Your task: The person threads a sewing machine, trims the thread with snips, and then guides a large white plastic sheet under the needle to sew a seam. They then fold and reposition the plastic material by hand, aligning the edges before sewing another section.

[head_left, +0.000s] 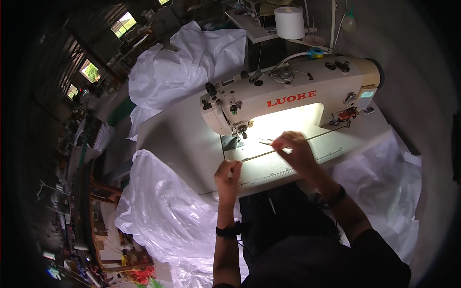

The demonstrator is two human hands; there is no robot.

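A white sewing machine [288, 91] stands on a pale table [175, 139], its lamp lighting the bed. My right hand [294, 149] is over the bed, right of the needle area [240, 139]. Its fingers pinch a thin, pointed metal thing [265, 141], blurred by glare, whose tip points toward the needle. At the table's front edge, my left hand [227, 175] has thumb and fingers pressed together; whatever they may hold is too small to make out. A dark seam line [259, 155] crosses the machine bed between the hands.
White sheeting is heaped behind the table [192, 62], hangs at the front left [163, 206] and lies at the right [379, 177]. A white thread cone [289, 23] stands behind the machine. Shelving with clutter [96, 192] lines the left.
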